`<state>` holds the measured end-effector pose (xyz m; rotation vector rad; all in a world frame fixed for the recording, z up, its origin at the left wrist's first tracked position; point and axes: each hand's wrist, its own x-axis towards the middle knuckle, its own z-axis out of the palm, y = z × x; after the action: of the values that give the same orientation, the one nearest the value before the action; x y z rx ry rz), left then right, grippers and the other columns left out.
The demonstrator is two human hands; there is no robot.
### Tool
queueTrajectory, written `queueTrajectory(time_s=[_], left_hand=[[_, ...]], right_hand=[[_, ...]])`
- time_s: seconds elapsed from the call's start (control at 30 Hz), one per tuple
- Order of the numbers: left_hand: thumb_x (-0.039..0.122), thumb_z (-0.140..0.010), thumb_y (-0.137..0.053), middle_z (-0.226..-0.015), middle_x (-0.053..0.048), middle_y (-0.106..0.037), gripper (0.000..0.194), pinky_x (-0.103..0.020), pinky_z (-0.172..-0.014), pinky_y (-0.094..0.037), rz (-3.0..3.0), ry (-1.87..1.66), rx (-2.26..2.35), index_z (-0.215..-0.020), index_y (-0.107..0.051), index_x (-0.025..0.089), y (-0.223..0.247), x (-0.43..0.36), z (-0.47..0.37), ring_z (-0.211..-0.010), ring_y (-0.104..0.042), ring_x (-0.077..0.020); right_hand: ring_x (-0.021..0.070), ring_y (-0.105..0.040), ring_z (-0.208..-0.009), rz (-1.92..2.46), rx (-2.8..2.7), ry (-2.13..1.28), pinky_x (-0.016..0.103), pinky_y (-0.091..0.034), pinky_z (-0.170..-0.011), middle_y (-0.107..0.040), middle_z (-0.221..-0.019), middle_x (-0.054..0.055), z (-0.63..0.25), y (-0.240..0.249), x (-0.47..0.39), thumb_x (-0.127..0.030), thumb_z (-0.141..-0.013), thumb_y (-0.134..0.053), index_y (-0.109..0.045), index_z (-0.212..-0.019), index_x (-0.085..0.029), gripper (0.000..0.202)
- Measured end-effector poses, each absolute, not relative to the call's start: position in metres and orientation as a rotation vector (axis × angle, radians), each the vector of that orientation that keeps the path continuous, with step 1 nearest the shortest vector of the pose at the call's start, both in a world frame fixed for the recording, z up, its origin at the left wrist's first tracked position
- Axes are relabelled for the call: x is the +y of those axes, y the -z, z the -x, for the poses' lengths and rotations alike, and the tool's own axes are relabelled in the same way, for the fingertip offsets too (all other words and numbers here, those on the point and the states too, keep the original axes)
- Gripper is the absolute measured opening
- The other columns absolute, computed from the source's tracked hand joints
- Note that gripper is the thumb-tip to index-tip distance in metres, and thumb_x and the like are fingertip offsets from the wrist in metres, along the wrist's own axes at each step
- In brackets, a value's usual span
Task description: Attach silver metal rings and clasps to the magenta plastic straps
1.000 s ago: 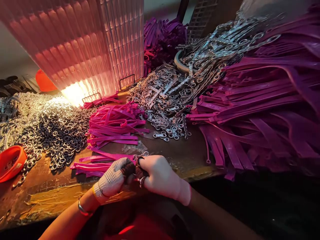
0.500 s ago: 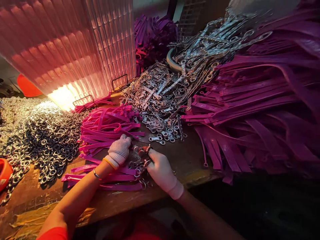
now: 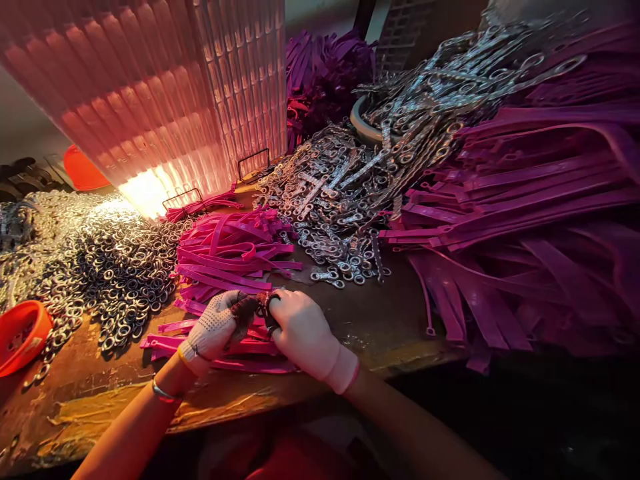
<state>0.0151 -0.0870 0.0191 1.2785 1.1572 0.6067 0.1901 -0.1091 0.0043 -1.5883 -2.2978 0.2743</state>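
Observation:
My left hand (image 3: 216, 327), in a dotted white glove, and my right hand (image 3: 306, 331), in a plain white glove, meet over the table's near side. Both are closed, fingertips almost touching. Dark brown material covers the fingers, and a dark ring-like loop shows by my right thumb. What the fingers pinch is too small and dark to make out. Below and behind the hands lies a small row of pink straps (image 3: 253, 365), partly covered by them. Just beyond is a larger heap of pink straps (image 3: 220, 247).
A pile of metal rings (image 3: 125, 267) spreads at the left, beside an orange container (image 3: 25, 337). Metal pieces with looped ends (image 3: 330, 193) are heaped behind. Purple straps (image 3: 525, 193) fill the right side. A ribbed translucent panel (image 3: 165, 100) stands before a bright light.
My left hand has come back toward me from the strap heap and met my right hand. The right hand has shifted slightly left. The view has turned a little left.

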Motion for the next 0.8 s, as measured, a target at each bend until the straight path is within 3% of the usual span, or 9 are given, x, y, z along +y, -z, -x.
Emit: queueTrajectory(time_s=[0.13, 0.23, 0.3, 0.4, 0.47, 0.63, 0.8], left_hand=[[0.055, -0.083, -0.066, -0.056, 0.004, -0.046, 0.043, -0.018, -0.042, -0.028, -1.45, -0.635, 1.233, -0.068, -0.052, 0.017, -0.022, -0.1, -0.011, -0.046, -0.038, -0.006], [0.061, -0.087, -0.056, -0.052, 0.006, -0.041, 0.046, -0.02, -0.04, -0.026, -1.316, -0.57, 1.188, -0.07, -0.051, 0.018, -0.018, -0.109, -0.009, -0.04, -0.033, -0.0066], [0.055, -0.091, -0.053, -0.054, 0.004, -0.047, 0.041, -0.021, -0.043, -0.031, -1.387, -0.596, 1.204, -0.074, -0.055, 0.018, -0.01, -0.114, -0.009, -0.043, -0.038, -0.0082], [0.029, -0.09, -0.057, -0.078, -0.004, -0.067, 0.017, -0.025, -0.066, -0.046, -1.751, -0.693, 1.242, -0.085, -0.067, 0.016, 0.003, -0.12, -0.007, -0.069, -0.058, -0.0146], [0.021, -0.089, -0.054, -0.092, -0.006, -0.072, 0.018, -0.029, -0.08, -0.048, -1.845, -0.662, 1.207, -0.094, -0.071, 0.016, 0.009, -0.121, -0.005, -0.083, -0.063, -0.0191], [0.037, -0.094, -0.054, -0.087, -0.007, -0.072, 0.03, -0.033, -0.079, -0.049, -1.708, -0.596, 1.236, -0.095, -0.073, 0.015, 0.006, -0.122, -0.005, -0.082, -0.063, -0.0221], [0.033, -0.092, -0.055, -0.083, -0.007, -0.071, 0.026, -0.032, -0.076, -0.044, -1.833, -0.63, 1.402, -0.085, -0.073, 0.015, 0.003, -0.129, -0.011, -0.077, -0.06, -0.0214]], right_hand=[[0.0228, -0.051, -0.075, 1.425, -2.381, -0.033, 0.036, -0.03, -0.067, -0.063, -0.082, 0.012, -0.183, 0.004, -0.119, -0.011, -0.078, -0.055, -0.063, -0.076, -0.017, 0.011], [0.0224, -0.048, -0.073, 1.325, -2.339, 0.099, 0.036, -0.027, -0.066, -0.062, -0.08, 0.011, -0.182, 0.013, -0.123, -0.011, -0.081, -0.052, -0.063, -0.076, -0.017, 0.014], [0.0226, -0.049, -0.073, 1.327, -2.334, 0.095, 0.036, -0.028, -0.066, -0.062, -0.082, 0.011, -0.182, 0.016, -0.124, -0.01, -0.079, -0.053, -0.064, -0.077, -0.017, 0.013], [0.0229, -0.053, -0.077, 1.421, -2.357, -0.033, 0.035, -0.032, -0.068, -0.065, -0.085, 0.012, -0.182, 0.015, -0.126, -0.008, -0.071, -0.056, -0.064, -0.079, -0.016, 0.014], [0.0233, -0.057, -0.081, 1.512, -2.346, -0.148, 0.034, -0.035, -0.072, -0.067, -0.09, 0.012, -0.183, 0.012, -0.127, -0.007, -0.072, -0.055, -0.065, -0.083, -0.015, 0.018], [0.0219, -0.065, -0.09, 1.535, -2.401, -0.562, 0.029, -0.04, -0.073, -0.071, -0.102, 0.01, -0.192, -0.008, -0.126, -0.01, -0.078, -0.055, -0.064, -0.105, -0.016, 0.029], [0.0233, -0.069, -0.078, 1.754, -2.507, -0.625, 0.029, -0.034, -0.06, -0.075, -0.088, 0.01, -0.194, -0.024, -0.123, -0.013, -0.08, -0.053, -0.065, -0.099, -0.016, 0.022]])
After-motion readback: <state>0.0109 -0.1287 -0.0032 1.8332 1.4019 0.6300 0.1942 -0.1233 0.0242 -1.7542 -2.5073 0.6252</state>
